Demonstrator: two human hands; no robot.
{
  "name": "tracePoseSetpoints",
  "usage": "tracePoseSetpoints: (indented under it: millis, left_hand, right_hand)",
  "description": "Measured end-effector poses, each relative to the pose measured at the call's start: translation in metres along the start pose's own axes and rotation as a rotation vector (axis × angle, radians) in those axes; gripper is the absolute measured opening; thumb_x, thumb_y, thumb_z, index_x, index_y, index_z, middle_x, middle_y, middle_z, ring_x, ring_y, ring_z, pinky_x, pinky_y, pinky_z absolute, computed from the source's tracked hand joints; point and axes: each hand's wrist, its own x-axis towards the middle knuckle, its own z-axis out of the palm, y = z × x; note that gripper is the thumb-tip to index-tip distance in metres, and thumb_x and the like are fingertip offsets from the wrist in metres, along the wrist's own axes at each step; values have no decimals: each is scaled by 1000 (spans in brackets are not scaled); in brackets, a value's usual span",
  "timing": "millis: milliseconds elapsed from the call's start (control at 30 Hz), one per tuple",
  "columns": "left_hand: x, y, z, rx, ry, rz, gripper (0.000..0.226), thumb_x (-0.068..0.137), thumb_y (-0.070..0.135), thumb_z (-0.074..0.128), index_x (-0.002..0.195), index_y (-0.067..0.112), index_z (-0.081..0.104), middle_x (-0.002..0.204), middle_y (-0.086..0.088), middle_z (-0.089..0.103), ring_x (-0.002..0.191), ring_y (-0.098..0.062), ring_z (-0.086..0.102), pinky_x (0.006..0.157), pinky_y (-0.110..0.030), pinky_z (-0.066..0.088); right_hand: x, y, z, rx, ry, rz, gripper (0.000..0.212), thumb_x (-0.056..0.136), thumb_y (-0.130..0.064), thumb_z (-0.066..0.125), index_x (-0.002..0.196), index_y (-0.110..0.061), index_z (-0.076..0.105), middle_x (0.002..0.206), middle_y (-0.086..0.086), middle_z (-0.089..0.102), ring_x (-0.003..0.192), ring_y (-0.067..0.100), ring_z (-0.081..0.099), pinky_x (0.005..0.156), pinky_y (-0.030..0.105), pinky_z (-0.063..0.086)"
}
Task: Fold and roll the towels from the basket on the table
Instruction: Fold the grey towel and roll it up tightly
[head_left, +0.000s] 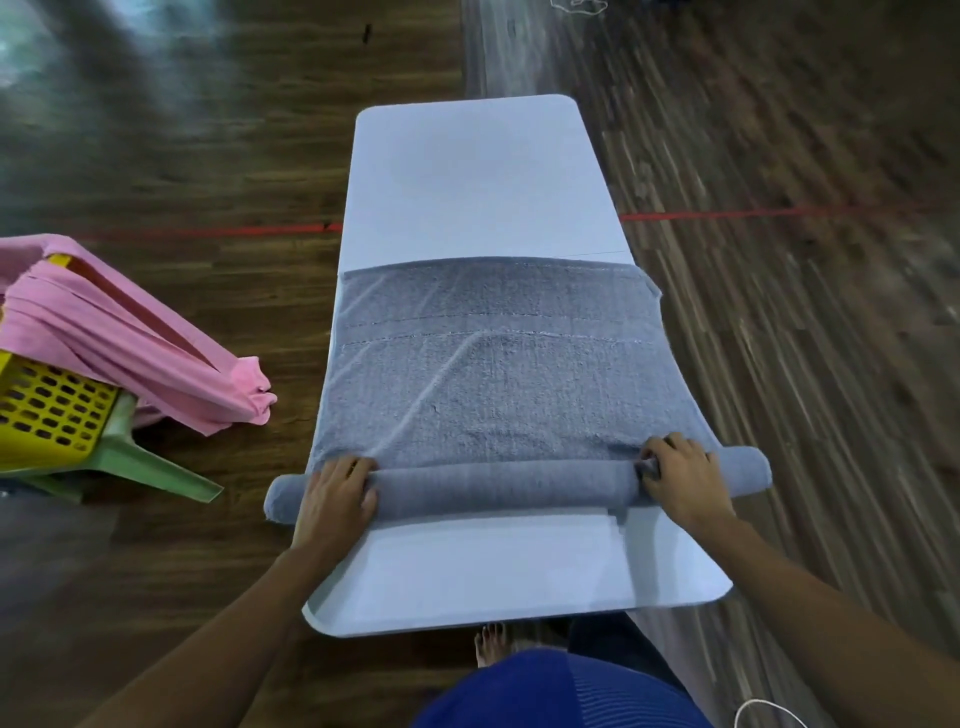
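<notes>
Both my left hand (335, 493) and right hand (685, 480) curl round the rolled end of the grey towel (493, 384); soft, floppy, so I grip near each side

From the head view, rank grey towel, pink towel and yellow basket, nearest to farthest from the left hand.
1. grey towel, gripped by the left hand.
2. pink towel, hanging off to the left.
3. yellow basket, farther left, beneath it.
</notes>
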Motion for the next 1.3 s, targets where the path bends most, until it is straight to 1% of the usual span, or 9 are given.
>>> tracePoseSetpoints:
  millis: [100,367,600,700,833,967,1067,1167,1300]
  left_hand:
    - [-6,14,2,34,12,61,35,82,24,41,100,10,67,101,-10,68,92,-29,64,83,-46,52]
    - [-26,3,16,214,-188,77,63,65,24,79,123,10,61,120,-11,65,108,-29,63,96,-47,48]
    - [8,7,-12,43,-395,-31,35,73,48,44,93,25,61,96,1,70,86,-19,63,75,-32,44]
    - [15,-2,-11,54,-272,-53,42,71,44,44,101,21,61,102,-4,67,96,-27,61,81,-40,42]
    - [20,3,-8,19,31,-55,45,79,33,39,104,8,65,100,-13,67,89,-34,61,80,-46,49]
    - [15,7,-1,106,-172,51,55,73,37,57,122,13,60,122,-9,64,112,-28,59,100,-45,44]
    - [10,7,3,130,-216,13,59,75,23,70,131,13,56,131,-10,60,119,-29,55,108,-45,36]
    - [12,10,-1,101,-194,-17,39,81,24,66,118,16,63,119,-8,66,109,-27,59,105,-43,38]
    - [19,13,-13,137,-397,-45,33,76,45,40,90,22,60,97,-1,70,90,-21,62,86,-35,43]
  right_hand:
    - [-9,-8,9,36,8,-49,24,68,-5,68,93,-9,66,91,12,64,88,38,61,76,46,46]
    - [-41,-5,24,-33,-132,-156,58,57,-17,73,114,-17,62,107,3,66,101,30,63,94,46,43]
    - [-1,-4,-10,79,-601,-84,56,68,-46,63,120,-27,52,121,-1,62,108,21,57,92,39,45]
    - [6,-1,-11,23,-396,-20,59,68,-42,68,123,-25,52,124,1,53,115,27,50,96,42,38]
    - [1,-9,-3,67,95,-62,25,83,-28,57,101,-13,64,103,9,60,98,37,57,81,47,42]
    - [-9,-15,10,43,-10,-133,45,80,-52,67,112,-20,63,112,1,64,104,28,59,94,46,43]
    - [-18,-6,18,-4,-45,-188,63,66,-34,83,121,-18,59,119,3,62,111,30,59,102,46,35]
    - [-17,-6,16,-4,26,-147,47,71,-10,73,116,-19,61,109,3,66,105,30,61,100,43,33]
    - [-5,-13,-4,-68,-184,-85,33,78,-27,62,111,-28,62,110,-5,67,110,23,57,101,40,27]
